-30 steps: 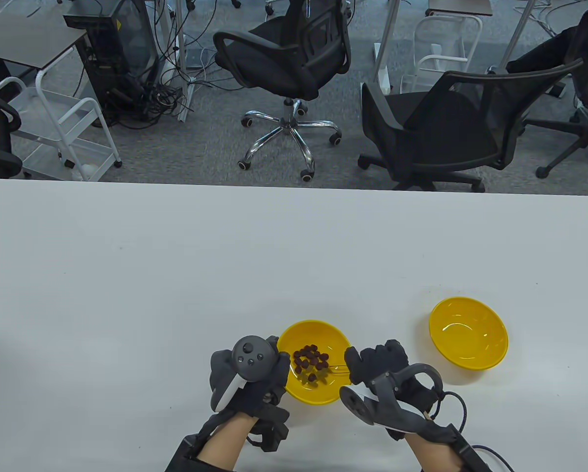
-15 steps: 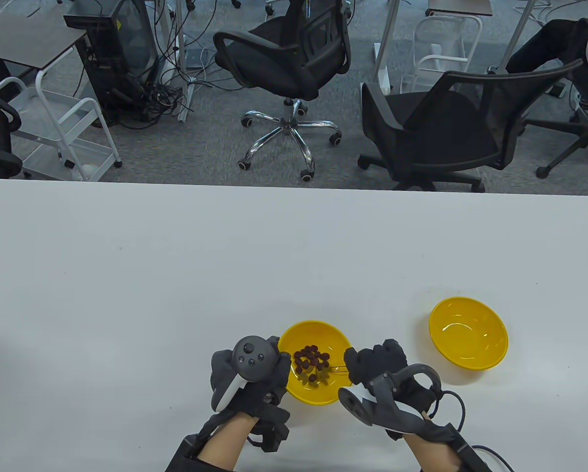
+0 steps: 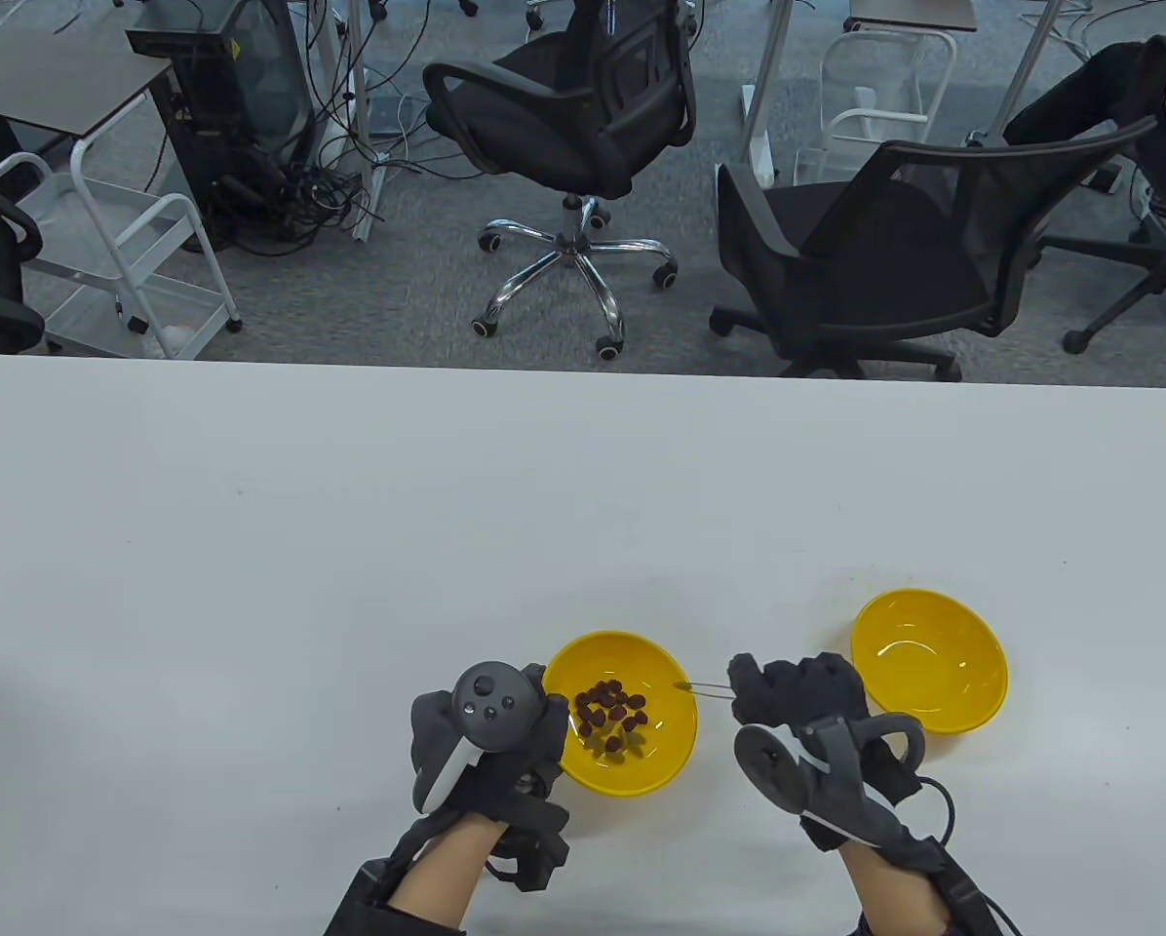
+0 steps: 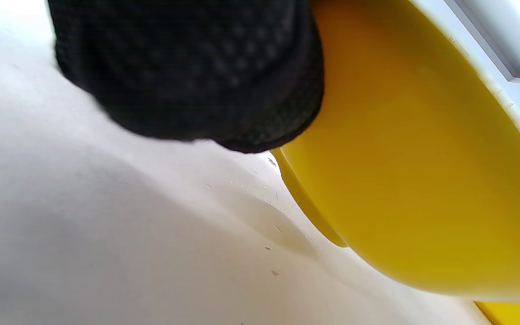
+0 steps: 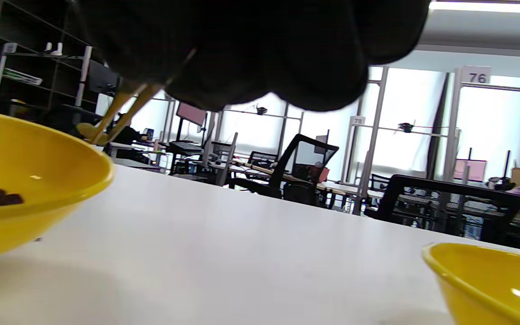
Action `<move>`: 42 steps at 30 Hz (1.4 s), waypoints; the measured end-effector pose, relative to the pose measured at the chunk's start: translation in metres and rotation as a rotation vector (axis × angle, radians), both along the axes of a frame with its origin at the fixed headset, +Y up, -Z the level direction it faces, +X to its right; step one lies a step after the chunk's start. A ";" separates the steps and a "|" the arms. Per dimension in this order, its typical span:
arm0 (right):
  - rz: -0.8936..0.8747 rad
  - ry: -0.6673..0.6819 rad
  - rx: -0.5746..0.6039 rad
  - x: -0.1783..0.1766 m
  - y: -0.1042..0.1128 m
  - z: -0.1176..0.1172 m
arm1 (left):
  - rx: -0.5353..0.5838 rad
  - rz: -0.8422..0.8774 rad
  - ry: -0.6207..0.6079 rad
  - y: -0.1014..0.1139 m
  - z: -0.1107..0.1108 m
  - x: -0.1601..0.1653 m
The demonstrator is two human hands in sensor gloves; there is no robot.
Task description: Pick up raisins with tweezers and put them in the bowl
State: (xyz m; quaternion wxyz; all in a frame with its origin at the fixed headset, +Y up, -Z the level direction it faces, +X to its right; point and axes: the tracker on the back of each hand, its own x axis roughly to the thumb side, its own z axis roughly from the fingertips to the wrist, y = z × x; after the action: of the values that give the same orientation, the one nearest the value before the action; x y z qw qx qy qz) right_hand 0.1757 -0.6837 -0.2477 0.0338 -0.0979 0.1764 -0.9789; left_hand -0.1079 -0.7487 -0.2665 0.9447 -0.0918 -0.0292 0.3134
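Note:
A yellow bowl (image 3: 663, 756) near the table's front edge holds several dark raisins (image 3: 610, 712). My left hand (image 3: 490, 736) grips its left rim; in the left wrist view a gloved finger (image 4: 188, 67) presses on the bowl's outer wall (image 4: 422, 158). My right hand (image 3: 793, 690) holds thin tweezers (image 3: 708, 687) that point left, tips just over the bowl's right rim. In the right wrist view the tweezers (image 5: 122, 110) end in a small blob; I cannot tell if it is a raisin. A second yellow bowl (image 3: 929, 663), empty, stands right of my right hand.
The white table (image 3: 349, 546) stretches far to the left and back. Both bowls show in the right wrist view, the raisin bowl (image 5: 39, 180) at left and the empty bowl (image 5: 490, 280) at right. Office chairs (image 3: 866, 253) stand beyond the far edge.
My right hand has drawn the tweezers out of the raisin bowl and moved right, toward the empty bowl. My left hand stays on the raisin bowl's rim.

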 end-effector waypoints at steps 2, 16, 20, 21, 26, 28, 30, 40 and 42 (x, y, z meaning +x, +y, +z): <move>-0.033 -0.069 -0.004 0.017 0.003 -0.005 | -0.002 0.000 0.002 0.000 0.000 0.000; -0.111 -0.593 -0.100 0.109 -0.014 -0.030 | -0.014 -0.003 0.003 0.000 0.000 -0.003; -0.110 -0.659 -0.160 0.118 -0.021 -0.033 | -0.015 -0.015 0.002 0.000 -0.001 -0.002; -0.107 -0.672 -0.180 0.119 -0.022 -0.034 | -0.015 -0.016 0.001 0.000 -0.001 -0.002; -0.097 -0.674 -0.194 0.119 -0.024 -0.035 | -0.022 -0.009 -0.001 0.000 -0.001 -0.001; -0.101 -0.663 -0.182 0.117 -0.022 -0.035 | -0.022 -0.009 -0.002 0.000 -0.001 -0.001; -0.100 -0.644 -0.171 0.113 -0.020 -0.034 | -0.022 -0.009 -0.002 0.000 -0.001 -0.001; -0.188 -0.352 -0.200 0.059 -0.011 -0.025 | -0.027 0.009 -0.007 -0.001 -0.001 0.000; -0.197 -0.249 -0.214 0.040 -0.011 -0.021 | -0.028 0.010 -0.010 -0.001 -0.001 0.000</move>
State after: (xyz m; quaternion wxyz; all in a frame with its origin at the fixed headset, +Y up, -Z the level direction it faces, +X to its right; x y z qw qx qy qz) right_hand 0.2158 -0.6947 -0.2690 -0.0512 0.0389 0.0744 -0.9951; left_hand -0.1080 -0.7501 -0.2677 0.9416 -0.1067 -0.0301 0.3181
